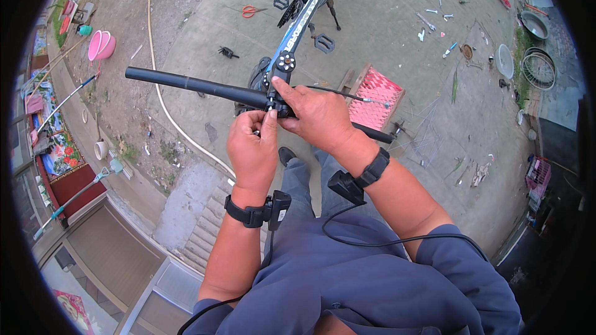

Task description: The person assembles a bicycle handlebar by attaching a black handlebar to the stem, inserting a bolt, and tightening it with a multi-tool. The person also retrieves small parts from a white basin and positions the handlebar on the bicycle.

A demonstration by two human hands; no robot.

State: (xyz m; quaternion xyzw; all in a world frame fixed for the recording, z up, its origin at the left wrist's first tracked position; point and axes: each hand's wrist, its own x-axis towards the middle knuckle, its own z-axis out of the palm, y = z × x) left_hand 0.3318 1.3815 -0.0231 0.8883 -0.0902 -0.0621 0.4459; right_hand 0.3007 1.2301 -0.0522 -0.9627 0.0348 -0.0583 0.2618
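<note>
A bicycle with a blue frame (297, 32) stands in front of me, its black handlebar (192, 83) lying crosswise and bare of grips. My right hand (323, 118) grips the black stem (281, 80), index finger along its side and thumb at the front clamp. At the same clamp, my left hand (249, 149) is closed in a pinch, its thumb and fingertips touching the clamp's face. Whatever small part sits in that pinch is too hidden to name. A black cable (332, 91) with a bare end runs out past my right hand.
Right of the bicycle is a pink woven stool (375, 96). Orange-handled scissors (249, 11) and a black pedal-like part (228, 53) lie on the ground to the left. Wrenches (426, 22) are scattered at far right. A pale hose (162, 102) and a pink bucket (101, 45) are further left.
</note>
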